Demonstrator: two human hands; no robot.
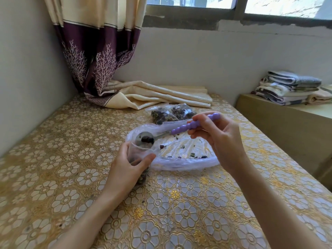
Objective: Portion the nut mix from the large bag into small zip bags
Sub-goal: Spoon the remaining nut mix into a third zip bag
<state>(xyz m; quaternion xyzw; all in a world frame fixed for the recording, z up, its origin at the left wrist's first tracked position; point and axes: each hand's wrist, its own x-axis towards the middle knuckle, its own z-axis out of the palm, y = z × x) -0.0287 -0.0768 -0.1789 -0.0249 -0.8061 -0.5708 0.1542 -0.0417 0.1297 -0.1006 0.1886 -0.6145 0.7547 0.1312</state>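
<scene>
My left hand (126,166) grips a small clear zip bag (142,177), held upright with its mouth open and some nut mix inside. My right hand (218,139) holds the purple beaded handle of a metal spoon (181,129). The spoon's bowl carries a few dark nuts and hovers right over the small bag's mouth. Behind them the large clear bag (186,159) lies flat and nearly empty, with a few scattered nuts inside. Two filled small zip bags (172,113) lie farther back on the table.
The table (71,159) wears a gold floral cover. A purple and cream curtain (111,78) drapes onto its far side. A wall closes the left. To the right, a low cabinet (280,123) bears folded towels (289,88).
</scene>
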